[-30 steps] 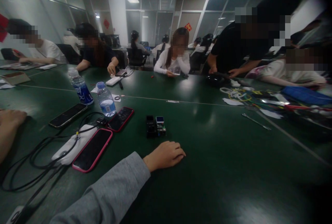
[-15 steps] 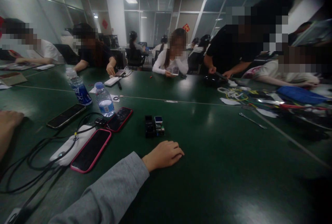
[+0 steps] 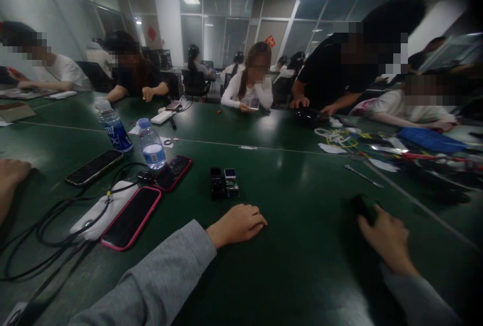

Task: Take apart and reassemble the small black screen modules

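My left hand point(image 3: 239, 224) rests on the green table point(image 3: 294, 275), its fingers curled together; whether anything is beneath them is hidden. Just beyond it stand a small black device point(image 3: 217, 183) and a small circuit board with a screen point(image 3: 231, 182), side by side. On the right, my right hand point(image 3: 387, 233) is above the table, its fingers round a dark object point(image 3: 365, 209) that is blurred and too dark to name.
Left of my left hand lie a pink-edged phone point(image 3: 131, 219), a white power bank point(image 3: 101, 210), black cables, more phones and two bottles point(image 3: 151, 146). A wrench point(image 3: 363, 176) and a cable pile point(image 3: 433, 165) lie at the right. Another person's hand point(image 3: 13, 177) is at the left edge.
My right hand has come into view from the right with the dark object. My left hand has stayed in place. Across the table, a person's hand has lifted from beside the white item.
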A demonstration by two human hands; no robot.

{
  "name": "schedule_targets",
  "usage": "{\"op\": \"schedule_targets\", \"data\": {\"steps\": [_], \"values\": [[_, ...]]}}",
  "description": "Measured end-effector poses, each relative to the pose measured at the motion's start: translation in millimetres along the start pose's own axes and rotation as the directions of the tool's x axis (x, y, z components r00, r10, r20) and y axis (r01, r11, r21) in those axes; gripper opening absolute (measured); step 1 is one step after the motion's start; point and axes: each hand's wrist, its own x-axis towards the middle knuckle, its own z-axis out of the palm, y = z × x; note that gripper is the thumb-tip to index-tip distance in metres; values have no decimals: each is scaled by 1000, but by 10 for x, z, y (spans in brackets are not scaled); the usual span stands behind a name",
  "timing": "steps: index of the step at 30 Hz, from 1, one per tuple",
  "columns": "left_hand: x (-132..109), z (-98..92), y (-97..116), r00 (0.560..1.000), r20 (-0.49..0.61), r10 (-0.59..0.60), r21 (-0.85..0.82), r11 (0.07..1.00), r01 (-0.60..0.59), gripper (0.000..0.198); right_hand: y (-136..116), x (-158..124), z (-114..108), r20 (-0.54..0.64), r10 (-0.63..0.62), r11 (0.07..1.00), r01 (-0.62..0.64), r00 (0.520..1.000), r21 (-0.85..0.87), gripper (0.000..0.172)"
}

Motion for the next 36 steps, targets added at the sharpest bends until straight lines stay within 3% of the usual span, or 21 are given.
{"op": "schedule_targets", "data": {"steps": [2, 4, 6, 9, 12, 14, 16, 21, 23, 27, 33, 36], "values": [[-6, 3, -3, 1000, -6, 2, 10, 1000, -2, 27, -440, 98, 346, 117, -65, 998, 63, 991, 24, 94], [-11, 8, -7, 1000, -16, 7, 22, 1000, -7, 27, -999, 142, 576, 195, -235, 961, 198, 952, 192, 85], [-15, 13, -8, 1000, -26, 9, 38, 999, -8, 26, -1535, 121, 644, 208, -406, 867, 303, 890, 396, 71], [-13, 20, -6, 999, -38, 8, 53, 999, -6, 26, -2111, -14, 519, 124, -507, 750, 366, 853, 551, 55], [-1, 35, -6, 999, -38, -3, 39, 999, 4, 25, -2460, -232, 332, 122, -537, 684, 346, 835, 643, 46], [11, 56, -15, 999, -34, -6, 24, 1000, 7, 25, -2650, -390, 262, 164, -582, 640, 323, 797, 697, 45], [23, 81, -30, 999, -43, 10, 8, 1000, -9, 27, -2830, -528, 250, 212, -648, 597, 315, 732, 738, 47], [24, 107, -51, 998, -64, 26, -17, 999, -27, 34, -3096, -673, 348, 338, -786, 536, 296, 518, 791, 48], [19, 100, -48, 998, -59, 20, -17, 1000, -21, 34, -3095, -664, 381, 354, -798, 531, 290, 488, 796, 44], [22, 85, -32, 999, -42, 9, 2, 1000, -9, 31, -3033, -635, 387, 333, -761, 574, 339, 556, 745, 37], [41, 29, 1, 1000, -6, -9, 25, 1000, 9, 28, -3091, -640, 321, 157, -617, 710, 459, 771, 534, 29], [21, 13, 7, 1000, -9, -18, 2, 1000, 18, 32, -3191, -659, 284, 124, -613, 689, 451, 780, 567, 29]]}}
